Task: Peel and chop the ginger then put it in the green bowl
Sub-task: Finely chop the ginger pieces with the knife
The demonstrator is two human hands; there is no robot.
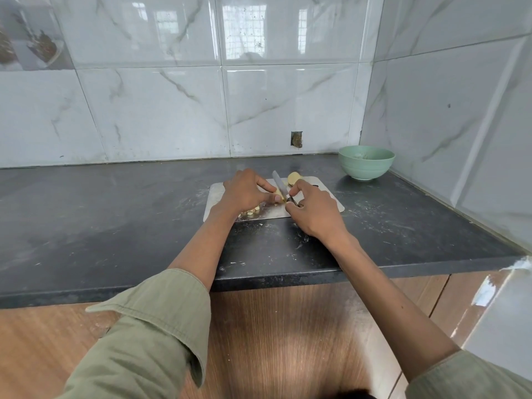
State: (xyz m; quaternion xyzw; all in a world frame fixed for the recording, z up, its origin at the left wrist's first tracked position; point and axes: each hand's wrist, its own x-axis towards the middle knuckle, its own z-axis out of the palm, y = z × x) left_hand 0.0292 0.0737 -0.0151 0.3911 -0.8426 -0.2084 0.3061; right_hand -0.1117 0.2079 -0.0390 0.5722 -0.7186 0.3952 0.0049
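**Mid-chop on the ginger, a few thoughts on keeping it tidy**

Starting at the left of the cutting board (214, 197), we've got a little heap of chopped bits (251, 212) near its front edge, partly tucked under our left wrist. Our left hand (244, 190) is pinching the ginger piece (278, 194) flat on the board, fingertips right up beside the blade. We'd curl those tips back a touch, since the piece is short and the knife (278, 184) sits touching it. Our right hand (312, 210) is wrapped around the dark handle, index finger stretched toward the blade, which points away toward the back wall. Small, even slices straight down seem the way to go, feeding the piece toward the blade.

The ginger looks pale yellow and peeled. Another chunk (294, 178) waits at the board's back edge, so we reckon there's more chopping left. The green bowl (366, 162) sits well apart in the worktop's (115, 214) back right corner, no ginger in it that we can make out.
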